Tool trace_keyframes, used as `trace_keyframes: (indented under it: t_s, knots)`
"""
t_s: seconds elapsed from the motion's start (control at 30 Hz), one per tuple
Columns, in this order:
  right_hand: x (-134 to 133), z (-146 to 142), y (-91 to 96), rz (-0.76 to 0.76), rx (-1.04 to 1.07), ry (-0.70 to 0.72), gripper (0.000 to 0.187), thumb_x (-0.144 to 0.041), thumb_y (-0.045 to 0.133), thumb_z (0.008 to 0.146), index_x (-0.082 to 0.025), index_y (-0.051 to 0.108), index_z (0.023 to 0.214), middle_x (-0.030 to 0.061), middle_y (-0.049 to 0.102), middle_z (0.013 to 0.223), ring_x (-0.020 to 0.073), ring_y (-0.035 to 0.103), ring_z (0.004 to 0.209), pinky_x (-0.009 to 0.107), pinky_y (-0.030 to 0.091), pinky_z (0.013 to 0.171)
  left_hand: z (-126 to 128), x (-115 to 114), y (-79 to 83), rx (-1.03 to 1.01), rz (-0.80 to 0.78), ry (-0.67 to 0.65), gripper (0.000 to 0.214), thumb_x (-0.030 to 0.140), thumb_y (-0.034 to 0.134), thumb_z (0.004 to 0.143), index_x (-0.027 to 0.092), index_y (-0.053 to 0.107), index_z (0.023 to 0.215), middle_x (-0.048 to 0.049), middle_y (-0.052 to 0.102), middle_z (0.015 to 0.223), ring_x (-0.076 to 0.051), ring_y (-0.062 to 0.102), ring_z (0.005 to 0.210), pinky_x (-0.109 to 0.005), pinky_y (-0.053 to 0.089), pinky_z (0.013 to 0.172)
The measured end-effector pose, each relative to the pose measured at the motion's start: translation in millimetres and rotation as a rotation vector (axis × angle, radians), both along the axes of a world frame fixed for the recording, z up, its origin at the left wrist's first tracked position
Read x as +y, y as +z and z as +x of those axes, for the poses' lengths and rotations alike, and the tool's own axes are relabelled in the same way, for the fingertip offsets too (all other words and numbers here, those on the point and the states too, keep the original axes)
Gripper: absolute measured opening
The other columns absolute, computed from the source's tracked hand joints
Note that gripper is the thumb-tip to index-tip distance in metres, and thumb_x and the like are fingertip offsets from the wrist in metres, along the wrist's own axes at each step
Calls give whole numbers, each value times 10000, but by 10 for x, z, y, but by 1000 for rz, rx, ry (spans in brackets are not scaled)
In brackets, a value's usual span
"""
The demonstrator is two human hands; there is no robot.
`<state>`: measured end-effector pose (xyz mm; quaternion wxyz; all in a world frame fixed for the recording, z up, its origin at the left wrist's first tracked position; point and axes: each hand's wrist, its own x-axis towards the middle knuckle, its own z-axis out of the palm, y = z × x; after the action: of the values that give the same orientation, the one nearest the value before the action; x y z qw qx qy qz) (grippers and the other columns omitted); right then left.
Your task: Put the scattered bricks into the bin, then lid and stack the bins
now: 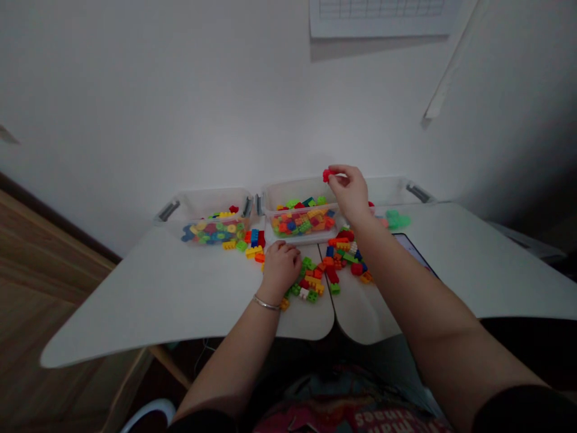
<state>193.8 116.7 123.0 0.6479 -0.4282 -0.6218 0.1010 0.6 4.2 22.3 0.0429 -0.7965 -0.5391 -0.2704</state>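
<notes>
Red plastic shows between the thumb and fingers of the right hand [350, 187], which pinches a small red piece [327, 175] by its edge and holds it up above the middle bin [288, 191], clear of the bricks inside; the forearm crosses over the right part of the table. The left hand [283, 263] lies palm down over loose bricks, its fingers bent and close together; whether they grip anything underneath I cannot tell; a silver bracelet [265, 304] circles that wrist.

Beside the left hand, to its right, spreads a heap of bricks [312, 281] in green, orange, yellow, red and white; a second heap [343, 257], with blue ones among it, lies near the right forearm, partly hidden by it; a few more bricks [253, 251] lie just left of the left hand, near the left bin [202, 200]. Both bins are clear plastic and hold many-coloured pieces; they stand near the far edge of the white table [148, 288], whose top is split by a seam with rounded corners at the near edge; beyond the right forearm are pale green pieces [397, 219] and, nearer, a dark-edged device [417, 254], partly covered by the arm; a sheet of paper [383, 21] with a printed grid hangs on the wall [180, 90].
</notes>
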Motion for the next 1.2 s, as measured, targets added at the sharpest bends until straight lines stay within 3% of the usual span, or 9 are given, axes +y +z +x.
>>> trace_keyframes:
  t_s: [0.17,0.37,0.53,0.77,0.9,1.03,1.2]
  knots:
    - [48,-124,-62,-1,-258,-28,186,-187,518,825,-184,657,949,76,598,1026,161,617,910,329,554,836,-11,9,-9,16,6,-6,205,199,560,838,216,754,901,-62,735,1000,-271,562,1053,-469,462,950]
    - [-43,-149,-98,-127,-479,-173,204,-167,553,790,-186,683,946,100,623,1050,227,618,963,385,513,899,-1,3,0,21,-1,1,214,208,547,851,210,754,905,-52,738,1013,-275,557,1059,-467,458,959]
    - [-57,-131,-89,-199,-497,-203,234,-194,540,809,-189,687,991,106,645,1090,234,640,895,412,509,875,2,-3,12,18,0,-2,213,206,546,848,214,752,900,-60,736,1005,-271,555,1059,-466,461,952]
    - [-275,203,-87,4,-346,-179,251,-233,537,820,-183,679,1022,86,679,1005,230,612,952,398,487,900,3,-4,25,27,-11,-1,213,205,551,852,201,755,913,-52,741,1012,-274,555,1064,-470,457,958]
    - [-586,509,-347,-39,-350,-191,249,-272,561,794,-183,685,991,87,688,968,236,620,905,407,496,859,16,-4,36,26,-24,3,205,201,558,849,205,752,916,-50,741,1012,-269,561,1068,-467,447,972]
    - [-902,764,-795,-161,-432,-199,244,-294,546,801,-176,691,955,106,700,955,265,621,930,441,477,881,31,-8,35,24,-31,18,202,185,562,839,208,749,915,-49,741,1010,-271,563,1075,-460,444,973]
    - [-1140,884,-1295,-345,-558,-296,317,-301,545,800,-168,676,1056,133,676,1087,302,588,1031,478,442,932,31,56,-17,49,-24,20,198,192,554,849,199,736,929,-59,732,988,-258,564,1049,-435,451,962]
